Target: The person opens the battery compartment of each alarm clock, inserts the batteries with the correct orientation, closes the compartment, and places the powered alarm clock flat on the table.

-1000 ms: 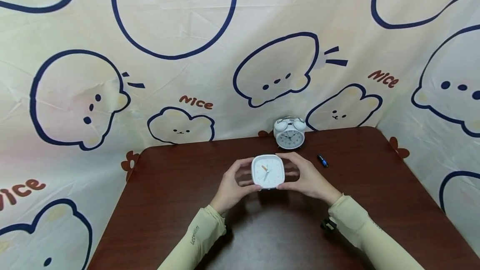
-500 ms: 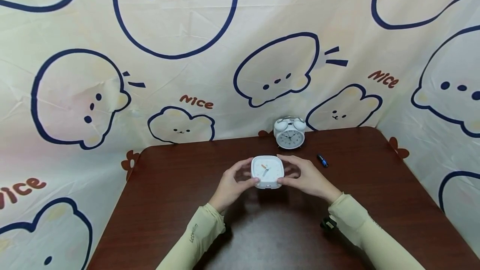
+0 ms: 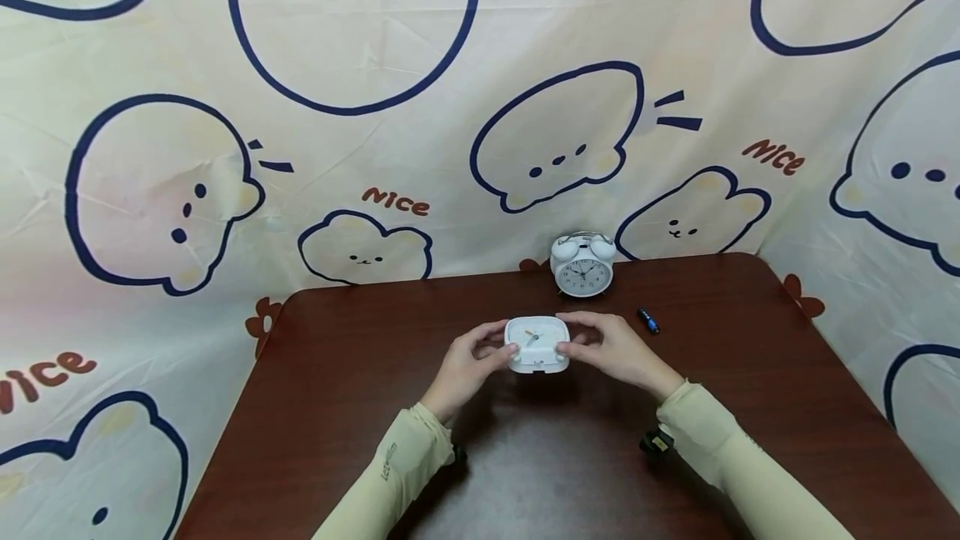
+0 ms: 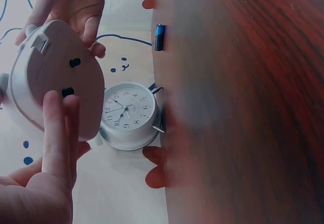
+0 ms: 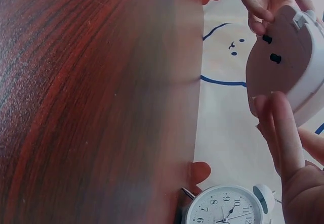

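Observation:
A white rounded-square clock is held above the dark table between both hands. Its face tips upward, so the underside edge shows toward me in the head view. My left hand grips the left side, thumb on the lower front corner and fingers behind. On the opposite side my right hand grips it likewise. In the left wrist view the clock's back shows two black knobs, with fingertips resting on it. The right wrist view also shows this back and the black knobs.
Behind the hands, a white twin-bell alarm clock stands near the back edge of the table. A small blue-and-black battery lies to the right. Cartoon-printed cloth hangs behind the table.
The held clock has tilted back: its face looks more foreshortened and more of its lower edge shows. Both thumbs have risen slightly with it. The alarm clock and battery stay put.

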A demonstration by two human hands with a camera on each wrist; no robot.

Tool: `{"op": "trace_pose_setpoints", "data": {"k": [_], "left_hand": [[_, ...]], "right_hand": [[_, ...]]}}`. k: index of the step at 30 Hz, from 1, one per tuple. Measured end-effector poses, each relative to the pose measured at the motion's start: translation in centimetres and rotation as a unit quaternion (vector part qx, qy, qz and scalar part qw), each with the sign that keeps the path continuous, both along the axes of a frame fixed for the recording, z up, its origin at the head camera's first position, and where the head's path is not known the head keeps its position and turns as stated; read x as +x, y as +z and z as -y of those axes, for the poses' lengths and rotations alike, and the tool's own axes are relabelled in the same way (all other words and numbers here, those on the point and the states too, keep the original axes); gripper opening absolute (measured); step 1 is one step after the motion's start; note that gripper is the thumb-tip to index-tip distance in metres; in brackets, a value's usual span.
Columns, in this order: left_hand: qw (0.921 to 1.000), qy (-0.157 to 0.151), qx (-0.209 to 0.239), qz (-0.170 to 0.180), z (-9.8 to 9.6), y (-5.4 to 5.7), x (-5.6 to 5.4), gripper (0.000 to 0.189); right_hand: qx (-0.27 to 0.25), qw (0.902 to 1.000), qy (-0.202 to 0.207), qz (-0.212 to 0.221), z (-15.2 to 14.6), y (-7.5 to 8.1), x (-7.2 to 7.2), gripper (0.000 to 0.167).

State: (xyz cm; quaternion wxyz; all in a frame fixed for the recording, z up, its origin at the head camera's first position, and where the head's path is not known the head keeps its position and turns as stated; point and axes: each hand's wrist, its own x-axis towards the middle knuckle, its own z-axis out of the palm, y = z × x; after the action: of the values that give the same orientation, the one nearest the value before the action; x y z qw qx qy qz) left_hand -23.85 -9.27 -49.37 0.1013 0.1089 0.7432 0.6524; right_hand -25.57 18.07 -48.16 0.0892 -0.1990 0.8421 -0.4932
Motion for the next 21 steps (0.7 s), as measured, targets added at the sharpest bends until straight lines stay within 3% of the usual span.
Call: {"op": "trace_pose_setpoints", "data": {"k": [12, 21], "left_hand": [[0.9999, -0.004, 0.008, 0.011, -0.23, 0.17, -0.05, 0.056], [0.9993, -0.03, 0.018, 0.013, 0.03, -0.3, 0.25, 0.06]], "right_hand": [[0.026, 0.9996, -0.008, -0.002, -0.01, 0.29, -0.2, 0.054], [-0.014, 0.9997, 0.011, 0.018, -0.18, -0.58, 0.01, 0.065]]}}
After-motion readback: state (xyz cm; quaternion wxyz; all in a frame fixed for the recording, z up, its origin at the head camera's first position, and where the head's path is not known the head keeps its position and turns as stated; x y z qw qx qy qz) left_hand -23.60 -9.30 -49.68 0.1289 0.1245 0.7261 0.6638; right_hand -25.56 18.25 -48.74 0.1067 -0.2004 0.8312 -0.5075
